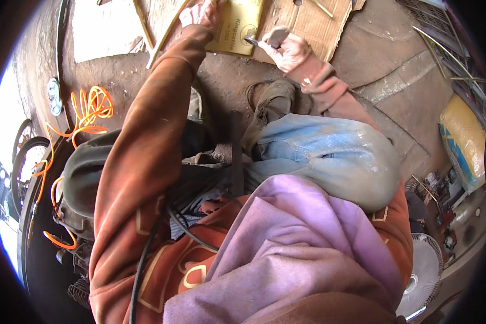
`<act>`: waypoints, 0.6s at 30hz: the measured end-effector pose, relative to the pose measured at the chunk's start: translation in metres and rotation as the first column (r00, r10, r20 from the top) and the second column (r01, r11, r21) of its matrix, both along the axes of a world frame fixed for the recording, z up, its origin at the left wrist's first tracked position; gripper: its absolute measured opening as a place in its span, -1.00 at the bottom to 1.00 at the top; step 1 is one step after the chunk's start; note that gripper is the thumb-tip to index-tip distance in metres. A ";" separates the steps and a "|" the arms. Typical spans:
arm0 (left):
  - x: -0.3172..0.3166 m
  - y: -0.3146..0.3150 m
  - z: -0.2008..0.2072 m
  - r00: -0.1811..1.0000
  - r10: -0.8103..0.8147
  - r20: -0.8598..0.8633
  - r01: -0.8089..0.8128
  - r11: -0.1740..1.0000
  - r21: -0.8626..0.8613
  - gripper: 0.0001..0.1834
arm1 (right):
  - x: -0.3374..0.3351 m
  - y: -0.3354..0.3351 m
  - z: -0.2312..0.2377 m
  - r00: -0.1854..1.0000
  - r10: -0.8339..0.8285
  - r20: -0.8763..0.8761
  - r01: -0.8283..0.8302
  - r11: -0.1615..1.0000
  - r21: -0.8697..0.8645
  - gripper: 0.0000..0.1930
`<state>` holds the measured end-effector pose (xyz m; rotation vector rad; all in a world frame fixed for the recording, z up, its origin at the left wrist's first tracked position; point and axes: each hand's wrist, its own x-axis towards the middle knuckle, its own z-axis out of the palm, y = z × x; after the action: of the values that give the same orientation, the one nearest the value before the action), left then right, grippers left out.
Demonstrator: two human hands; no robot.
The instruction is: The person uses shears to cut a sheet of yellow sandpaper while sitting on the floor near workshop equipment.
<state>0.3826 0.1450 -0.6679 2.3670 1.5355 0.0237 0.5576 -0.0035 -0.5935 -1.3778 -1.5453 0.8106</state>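
- Grasps a small dark-tipped tool (251, 40) in the right hand (290, 52), fingers bent around it, with a grey flat piece (278, 35) standing up beside the fingers; cannot tell whether both belong to one tool.
- Holds the dark tip over the lower right corner of the yellow package (232, 33); cannot tell whether touching or just above.
- Lays the left hand (201, 15) at the left edge of the package, partly cut by the upper border of the view; cannot tell whether grasping or only resting.
- Has the package at top centre, between both hands, far end out of view, right edge against brown cardboard (313, 29).
- Borders the left hand with two thin wooden strips (163, 42), near ends almost meeting, and farther left with a white sheet (100, 35).
- Spans a broad stretch of floor (394, 43) between the right sleeve (329, 89) and the yellow-and-blue sack (463, 143).
- Allows a narrower band of floor between the near edge of the cardboard and the bent right knee (356, 167).
- Shows a looped orange hose (96, 105) left of the left sleeve (146, 135), well apart from both hands.
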 end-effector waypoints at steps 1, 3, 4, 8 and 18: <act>0.001 0.000 0.000 1.000 -0.004 -0.003 0.004 1.000 0.002 -0.47 | 0.001 -0.001 -0.003 0.996 -0.004 0.093 0.006 1.000 -0.019 -0.93; -0.005 0.001 0.000 1.000 0.004 -0.009 -0.004 1.000 0.008 -0.47 | 0.005 0.008 0.003 0.970 0.010 0.244 -0.008 1.000 -0.007 -0.93; -0.007 0.001 -0.001 1.000 0.012 -0.010 -0.012 1.000 0.007 -0.47 | 0.000 0.010 0.010 0.982 -0.036 0.184 0.038 0.999 -0.008 -0.94; 0.000 0.002 -0.004 1.000 -0.005 -0.012 0.005 1.000 -0.001 -0.47 | -0.003 -0.019 -0.036 0.989 0.011 0.148 -0.004 0.999 -0.052 -0.93; -0.008 0.005 -0.003 0.998 -0.040 -0.039 0.038 0.997 -0.060 -0.48 | -0.002 -0.023 0.001 1.000 0.026 0.011 -0.024 0.987 -0.156 -0.91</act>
<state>0.3741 0.1501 -0.6712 2.3638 1.4866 -0.0778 0.5555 -0.0270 -0.5923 -1.4808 -1.5387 0.9565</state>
